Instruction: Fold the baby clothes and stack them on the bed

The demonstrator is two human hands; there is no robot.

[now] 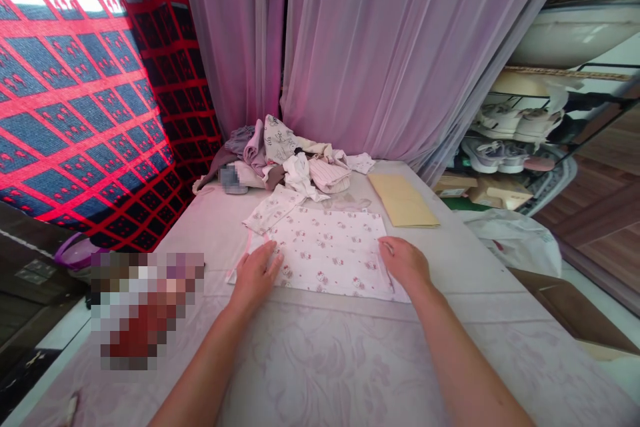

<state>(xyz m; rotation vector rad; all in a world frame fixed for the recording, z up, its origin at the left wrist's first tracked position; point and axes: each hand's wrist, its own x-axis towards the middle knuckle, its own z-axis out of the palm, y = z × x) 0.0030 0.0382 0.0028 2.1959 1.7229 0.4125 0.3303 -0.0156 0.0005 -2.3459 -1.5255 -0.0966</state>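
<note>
A small white shirt (325,257) with a printed cartoon-cat pattern and pink trim lies spread on the bed-like surface in front of me. One of its sleeves points up and to the left. My left hand (257,271) rests on the shirt's left end near the neckline, thumb apart from the fingers, which lie fairly flat. At the opposite end, my right hand (406,263) has its fingers curled in at the hem, with the cloth's edge under them; the fingertips are partly hidden.
Behind the shirt is a heap of crumpled clothes (290,157). A folded yellowish sheet (404,201) lies to the right of it. Pale purple curtains (360,47) hang at the back. On the right stand shelves with shoes (495,153) and a white plastic bag (515,240).
</note>
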